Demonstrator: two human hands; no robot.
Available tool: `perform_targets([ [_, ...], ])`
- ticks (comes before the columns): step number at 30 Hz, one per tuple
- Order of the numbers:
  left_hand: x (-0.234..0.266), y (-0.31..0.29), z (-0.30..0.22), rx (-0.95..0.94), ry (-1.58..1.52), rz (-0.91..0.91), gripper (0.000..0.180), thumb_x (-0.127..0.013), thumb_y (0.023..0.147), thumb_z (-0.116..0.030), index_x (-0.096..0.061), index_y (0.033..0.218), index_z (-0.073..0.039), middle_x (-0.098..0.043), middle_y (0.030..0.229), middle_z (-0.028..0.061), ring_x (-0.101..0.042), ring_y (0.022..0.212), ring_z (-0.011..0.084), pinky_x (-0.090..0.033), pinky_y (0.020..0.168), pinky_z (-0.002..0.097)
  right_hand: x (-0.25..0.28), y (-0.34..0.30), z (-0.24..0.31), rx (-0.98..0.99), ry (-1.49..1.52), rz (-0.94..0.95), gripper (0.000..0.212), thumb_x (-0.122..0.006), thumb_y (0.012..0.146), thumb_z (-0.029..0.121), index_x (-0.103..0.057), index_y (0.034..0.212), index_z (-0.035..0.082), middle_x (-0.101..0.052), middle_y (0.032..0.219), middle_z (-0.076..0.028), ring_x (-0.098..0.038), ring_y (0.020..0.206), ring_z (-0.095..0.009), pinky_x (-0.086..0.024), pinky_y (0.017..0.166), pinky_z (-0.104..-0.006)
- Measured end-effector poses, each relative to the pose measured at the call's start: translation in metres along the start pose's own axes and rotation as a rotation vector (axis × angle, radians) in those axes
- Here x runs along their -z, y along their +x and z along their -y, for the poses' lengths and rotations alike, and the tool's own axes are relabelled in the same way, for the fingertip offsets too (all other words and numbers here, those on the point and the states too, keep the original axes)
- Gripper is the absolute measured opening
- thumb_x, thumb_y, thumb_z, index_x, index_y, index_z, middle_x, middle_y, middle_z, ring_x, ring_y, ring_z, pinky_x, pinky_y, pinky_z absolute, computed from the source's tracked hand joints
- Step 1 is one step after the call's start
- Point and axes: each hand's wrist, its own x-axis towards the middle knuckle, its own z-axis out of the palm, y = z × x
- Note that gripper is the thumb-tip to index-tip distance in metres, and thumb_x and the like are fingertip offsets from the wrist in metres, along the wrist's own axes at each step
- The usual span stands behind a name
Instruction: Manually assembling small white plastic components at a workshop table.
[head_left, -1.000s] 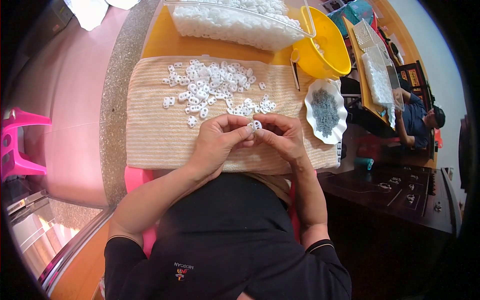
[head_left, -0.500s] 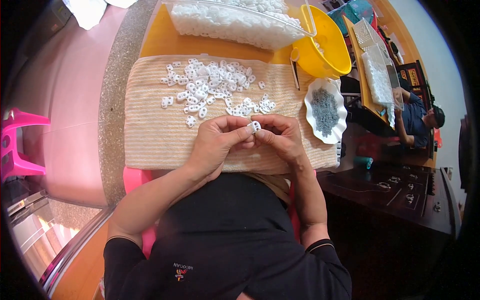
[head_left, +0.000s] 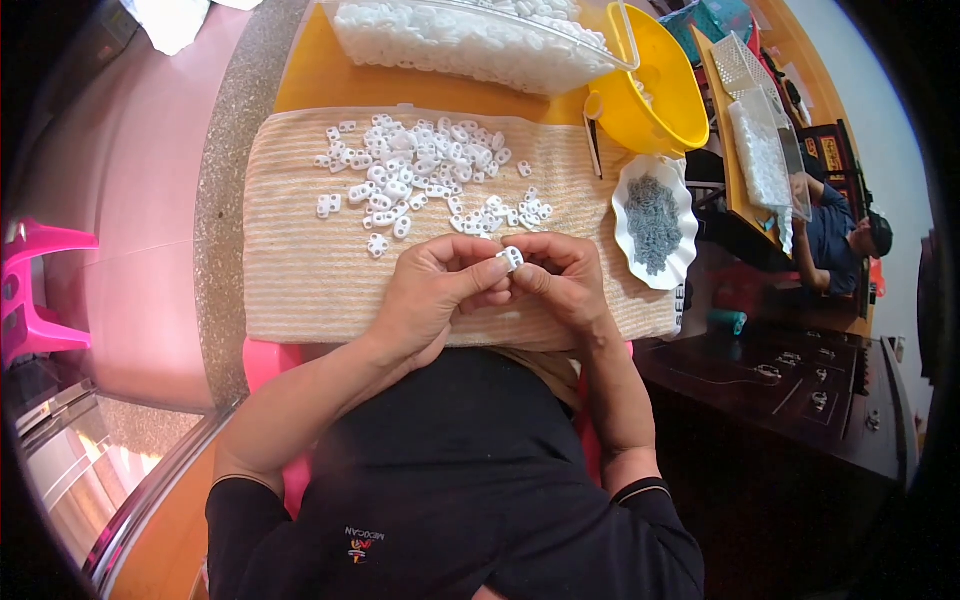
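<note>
My left hand (head_left: pixel 432 290) and my right hand (head_left: pixel 562 284) meet over the near edge of a beige ribbed cloth (head_left: pixel 300 260). Between their fingertips they pinch one small white plastic piece (head_left: pixel 511 258) with two holes. Just beyond the hands, several more white pieces (head_left: pixel 420 178) lie scattered across the cloth. A white scalloped dish (head_left: pixel 632 262) of small grey metal parts (head_left: pixel 654 212) sits to the right of my right hand.
A clear bag of white pieces (head_left: pixel 470 40) lies at the far side, beside a yellow bowl (head_left: pixel 660 95). A pink stool (head_left: pixel 40 290) stands at the left. Another person (head_left: pixel 840 240) sits at a table at the far right, above a dark wooden cabinet (head_left: pixel 790 390).
The hands have stayed in place; only the fingers have shifted slightly around the white piece.
</note>
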Motion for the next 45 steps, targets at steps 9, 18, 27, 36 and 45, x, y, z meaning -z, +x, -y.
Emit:
perform_targets([
  [9, -0.002, 0.002, -0.005, 0.068, -0.073, 0.068, 0.01, -0.064, 0.088, -0.005, -0.057, 0.095, -0.003, -0.064, 0.09, 0.0065, -0.065, 0.081, 0.015, -0.057, 0.076, 0.0263, 0.003, 0.003, -0.001, 0.174, -0.082, 0.09, 0.028, -0.07, 0.083, 0.008, -0.065, 0.109, -0.002, -0.059, 0.096, -0.007, -0.057, 0.088, -0.013, -0.046, 0.075, -0.0227],
  [18, -0.002, -0.003, -0.002, 0.02, -0.04, 0.15, 0.01, -0.066, 0.087, -0.007, -0.057, 0.084, -0.005, -0.063, 0.086, 0.0038, -0.064, 0.079, 0.0128, -0.056, 0.075, 0.0249, -0.003, -0.002, 0.002, 0.248, -0.09, 0.118, 0.03, -0.073, 0.081, 0.009, -0.065, 0.108, -0.002, -0.059, 0.094, -0.008, -0.058, 0.083, -0.013, -0.048, 0.07, -0.0224],
  [27, -0.005, -0.007, 0.0, -0.026, -0.014, 0.179, 0.011, -0.067, 0.086, -0.007, -0.057, 0.084, -0.005, -0.063, 0.082, 0.0042, -0.064, 0.076, 0.0128, -0.055, 0.072, 0.0242, -0.007, -0.006, 0.004, 0.391, -0.196, 0.102, 0.028, -0.072, 0.082, 0.007, -0.065, 0.107, -0.002, -0.06, 0.093, -0.009, -0.059, 0.081, -0.013, -0.049, 0.067, -0.022],
  [36, -0.002, -0.002, -0.004, -0.011, -0.005, 0.203, 0.009, -0.066, 0.088, -0.008, -0.058, 0.088, -0.003, -0.064, 0.087, 0.0057, -0.064, 0.081, 0.0127, -0.055, 0.078, 0.0262, -0.013, -0.007, 0.015, 0.343, -0.29, 0.1, 0.024, -0.067, 0.085, 0.003, -0.064, 0.108, -0.002, -0.059, 0.091, -0.007, -0.058, 0.083, -0.011, -0.046, 0.069, -0.022],
  [45, -0.004, -0.003, -0.006, 0.048, -0.064, 0.142, 0.01, -0.062, 0.091, -0.013, -0.058, 0.095, -0.006, -0.064, 0.097, 0.0075, -0.062, 0.086, 0.0131, -0.055, 0.081, 0.03, 0.006, -0.005, 0.029, 0.436, -0.549, -0.195, 0.022, -0.061, 0.087, -0.003, -0.06, 0.109, -0.005, -0.057, 0.091, -0.006, -0.059, 0.075, -0.011, -0.05, 0.066, -0.0217],
])
